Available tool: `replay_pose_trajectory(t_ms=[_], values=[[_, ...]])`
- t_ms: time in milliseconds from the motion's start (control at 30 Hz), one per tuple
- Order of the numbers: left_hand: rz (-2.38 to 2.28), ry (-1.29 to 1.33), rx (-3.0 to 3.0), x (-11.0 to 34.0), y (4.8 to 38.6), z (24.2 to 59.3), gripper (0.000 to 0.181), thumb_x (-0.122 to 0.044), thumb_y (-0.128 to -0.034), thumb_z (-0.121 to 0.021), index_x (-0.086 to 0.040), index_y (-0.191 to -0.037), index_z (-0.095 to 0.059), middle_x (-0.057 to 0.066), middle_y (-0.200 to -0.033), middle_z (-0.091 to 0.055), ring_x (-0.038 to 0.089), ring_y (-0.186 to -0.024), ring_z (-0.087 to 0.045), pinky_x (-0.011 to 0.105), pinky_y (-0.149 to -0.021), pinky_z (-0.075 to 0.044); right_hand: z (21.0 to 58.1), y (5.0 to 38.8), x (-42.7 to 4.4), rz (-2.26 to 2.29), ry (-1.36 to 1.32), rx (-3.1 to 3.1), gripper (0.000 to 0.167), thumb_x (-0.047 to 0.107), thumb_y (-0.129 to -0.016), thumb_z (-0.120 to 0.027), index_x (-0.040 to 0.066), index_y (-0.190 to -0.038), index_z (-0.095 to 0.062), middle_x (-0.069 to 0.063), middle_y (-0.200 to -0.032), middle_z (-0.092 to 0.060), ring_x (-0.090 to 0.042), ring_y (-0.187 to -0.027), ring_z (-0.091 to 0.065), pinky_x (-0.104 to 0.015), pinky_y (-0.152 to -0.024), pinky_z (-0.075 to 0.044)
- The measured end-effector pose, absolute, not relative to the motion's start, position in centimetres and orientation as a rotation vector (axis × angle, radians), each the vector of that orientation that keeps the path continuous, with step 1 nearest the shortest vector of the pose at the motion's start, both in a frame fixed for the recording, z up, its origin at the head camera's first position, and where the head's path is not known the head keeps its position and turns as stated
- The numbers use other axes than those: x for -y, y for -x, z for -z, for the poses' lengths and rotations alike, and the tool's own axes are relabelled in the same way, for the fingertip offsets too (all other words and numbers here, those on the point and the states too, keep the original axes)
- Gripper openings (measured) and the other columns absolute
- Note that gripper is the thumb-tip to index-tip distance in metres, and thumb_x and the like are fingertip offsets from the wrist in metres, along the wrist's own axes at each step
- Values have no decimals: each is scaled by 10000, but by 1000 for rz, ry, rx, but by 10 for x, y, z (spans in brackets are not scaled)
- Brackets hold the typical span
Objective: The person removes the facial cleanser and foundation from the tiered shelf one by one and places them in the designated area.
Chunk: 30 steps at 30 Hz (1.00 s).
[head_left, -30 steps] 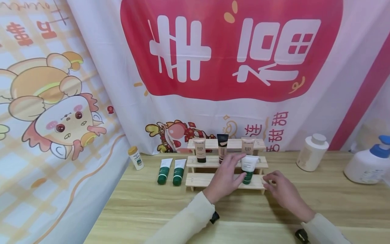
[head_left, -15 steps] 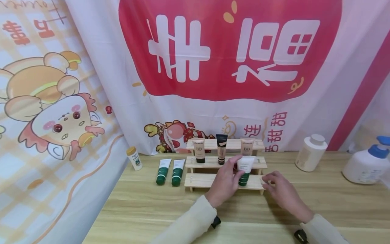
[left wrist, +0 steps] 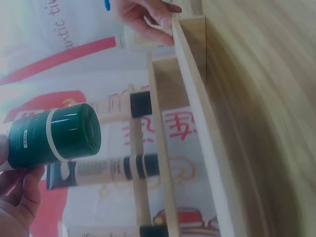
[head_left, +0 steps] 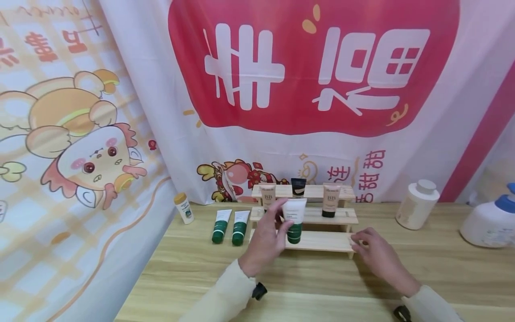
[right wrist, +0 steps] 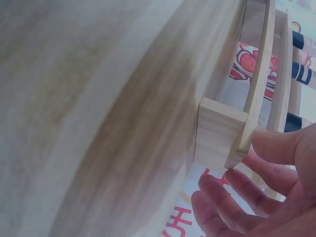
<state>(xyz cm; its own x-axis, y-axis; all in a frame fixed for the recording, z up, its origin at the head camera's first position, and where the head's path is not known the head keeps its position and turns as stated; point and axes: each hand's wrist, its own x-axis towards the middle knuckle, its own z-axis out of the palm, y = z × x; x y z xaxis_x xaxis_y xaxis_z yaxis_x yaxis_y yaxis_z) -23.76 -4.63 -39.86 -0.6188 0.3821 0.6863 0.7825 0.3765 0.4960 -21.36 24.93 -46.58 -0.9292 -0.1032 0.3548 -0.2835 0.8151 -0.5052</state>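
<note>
My left hand (head_left: 261,243) holds a white squeeze tube with a green lower part (head_left: 295,219) between thumb and fingers, cap end down, in front of a three-tier wooden display rack (head_left: 326,241). In the left wrist view the green cap (left wrist: 81,131) is clear of the shelves. My right hand (head_left: 378,257) pinches the right end of the bottom shelf; in the right wrist view the thumb (right wrist: 274,147) lies on the board and the fingers curl below. On the middle tier stand two beige BB cream tubes (head_left: 331,201) and a black-and-beige tube (head_left: 298,188), partly hidden by the held tube.
Two green-and-white tubes (head_left: 240,228) lie left of the rack, beside a small yellow-capped bottle (head_left: 184,210). To the right stand a white bottle (head_left: 417,205) and a blue-topped pump bottle (head_left: 488,223). A printed curtain (head_left: 306,156) hangs behind the wooden table (head_left: 306,281).
My left hand has lifted the green-and-white tube off the right part of the bottom shelf and carried it left. The right hand has stayed at the rack's end.
</note>
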Motion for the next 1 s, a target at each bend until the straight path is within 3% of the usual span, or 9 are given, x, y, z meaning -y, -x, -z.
replay_pose_trajectory(t_ms=[267,367,500,667,767,1000], values=[[1134,887,2248,91,242,395,699,-39,-898,-603,-257,-1455,-242,51,-1057,-568,153,-896,-557,273,-726,-515,468,213,-252,-822,-310,2666,216,44,-807,-724,-28,-1004,-673,-136,-988,-587,-323,-856,-610,-476,-727,-520],[1147,759,2339,120,248,395,731,-15,-899,-592,-317,-1463,-238,78,-1101,-576,182,-922,-579,324,-759,-526,468,214,-252,-831,-304,2675,219,47,-810,-721,-25,-1011,-672,-135,-995,-586,-322,-865,-610,-471,-731,-523],[1137,527,2539,162,261,398,735,2,-915,-561,-361,-1463,-232,98,-1074,-568,204,-861,-580,342,-705,-530,468,214,-252,-834,-308,2685,221,46,-809,-720,-25,-1013,-670,-134,-998,-581,-323,-867,-609,-463,-727,-526],[1002,284,2807,209,284,409,671,-11,-928,-546,-226,-1483,-237,128,-997,-570,215,-747,-555,322,-603,-491,467,214,-252,-827,-309,2680,227,48,-805,-723,-27,-1013,-670,-142,-1002,-580,-321,-858,-610,-458,-716,-530],[907,177,2925,231,296,419,648,-5,-923,-546,-136,-1483,-249,179,-1047,-580,233,-772,-558,336,-599,-480,467,214,-252,-824,-306,2679,234,50,-803,-725,-26,-1017,-670,-144,-1008,-580,-319,-857,-609,-460,-715,-529],[855,-18,3073,260,319,444,635,5,-912,-542,-42,-1463,-231,321,-1255,-487,339,-952,-556,500,-807,-472,468,214,-251,-814,-301,2685,237,56,-802,-728,-21,-1018,-672,-145,-1014,-584,-325,-863,-610,-468,-720,-525]])
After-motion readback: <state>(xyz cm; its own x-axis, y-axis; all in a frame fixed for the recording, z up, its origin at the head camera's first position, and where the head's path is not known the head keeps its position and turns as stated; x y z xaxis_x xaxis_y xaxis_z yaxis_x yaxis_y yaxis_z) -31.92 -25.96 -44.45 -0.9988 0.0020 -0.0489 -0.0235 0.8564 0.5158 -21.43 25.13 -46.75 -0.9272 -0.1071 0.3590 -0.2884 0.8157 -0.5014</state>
